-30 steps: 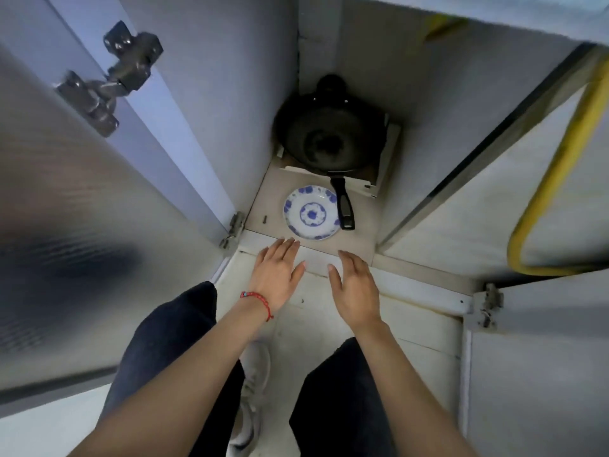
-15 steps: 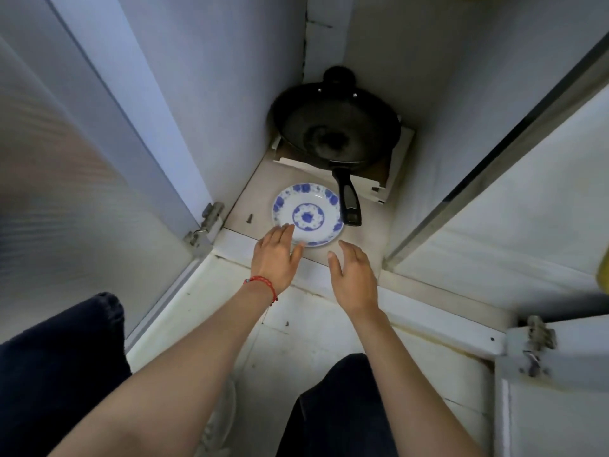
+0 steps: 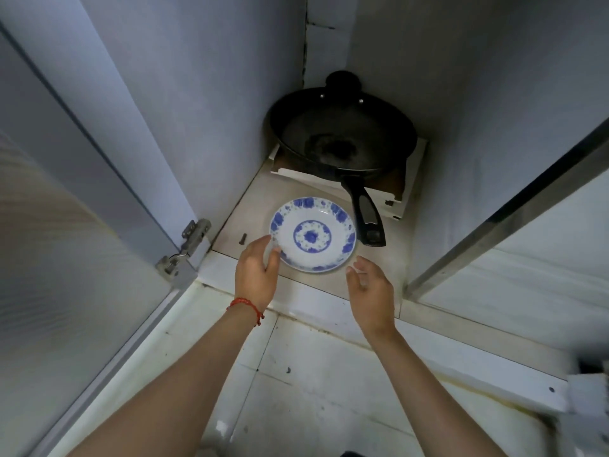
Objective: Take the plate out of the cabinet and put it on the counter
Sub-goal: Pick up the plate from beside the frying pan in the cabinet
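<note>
A white plate with blue flower patterns (image 3: pixel 313 234) lies flat on the floor of the open low cabinet (image 3: pixel 247 209), near its front edge. My left hand (image 3: pixel 257 273), with a red cord at the wrist, is at the plate's left rim; the fingertips touch or nearly touch the rim, fingers apart. Just below the plate's right edge hovers my right hand (image 3: pixel 370 288), fingers spread and empty, a small gap from the rim.
A black frying pan (image 3: pixel 342 133) sits on a torn box at the cabinet's back; its handle (image 3: pixel 367 216) points forward beside the plate's right side. A small screw (image 3: pixel 243 239) lies left of the plate. Open doors stand left (image 3: pixel 66 258) and right (image 3: pixel 527 219).
Both hands have moved forward into the cabinet and spread apart to either side of the plate. The view has come closer. The plate has not moved.
</note>
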Demonstrator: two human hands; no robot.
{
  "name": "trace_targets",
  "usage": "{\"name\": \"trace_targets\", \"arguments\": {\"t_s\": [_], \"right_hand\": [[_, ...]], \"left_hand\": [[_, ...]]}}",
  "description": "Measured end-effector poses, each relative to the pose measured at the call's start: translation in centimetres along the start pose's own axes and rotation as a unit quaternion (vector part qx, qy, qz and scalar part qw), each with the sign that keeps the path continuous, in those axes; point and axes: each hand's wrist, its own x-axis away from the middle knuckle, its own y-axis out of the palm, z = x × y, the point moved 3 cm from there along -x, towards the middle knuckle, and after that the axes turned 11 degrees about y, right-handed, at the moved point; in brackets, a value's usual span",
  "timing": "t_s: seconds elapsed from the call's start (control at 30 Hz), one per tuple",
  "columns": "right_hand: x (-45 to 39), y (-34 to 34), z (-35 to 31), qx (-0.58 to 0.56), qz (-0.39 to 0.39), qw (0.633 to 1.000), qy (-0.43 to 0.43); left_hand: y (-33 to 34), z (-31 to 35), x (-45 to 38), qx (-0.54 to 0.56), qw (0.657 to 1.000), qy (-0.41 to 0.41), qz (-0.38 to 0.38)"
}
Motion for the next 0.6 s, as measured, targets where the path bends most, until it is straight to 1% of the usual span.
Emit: {"name": "trace_targets", "arguments": {"t_s": [0.13,0.23,0.37,0.47,0.6], "right_hand": [[-2.2,1.2,1.3,-0.017,0.037,0.999,0.014],[-3.7,2.0,2.0,-0.044,0.061,0.997,0.035],[-4.9,2.7,1.9,-0.091,0.073,0.992,0.037],[-5.8,3.5,2.0,-0.128,0.073,0.988,0.049],[-6.8,4.6,2.4,-0.122,0.067,0.989,0.053]], "left_hand": [[0.6,-2.3,-1.5,0.068,0.993,-0.083,0.042],[1.1,-3.6,-2.6,0.098,0.988,-0.109,0.043],[1.8,-4.8,-3.7,0.140,0.979,-0.144,0.042],[2.6,-5.6,-4.5,0.152,0.978,-0.141,0.040],[3.5,-5.9,-5.1,0.159,0.981,-0.110,0.008]]}}
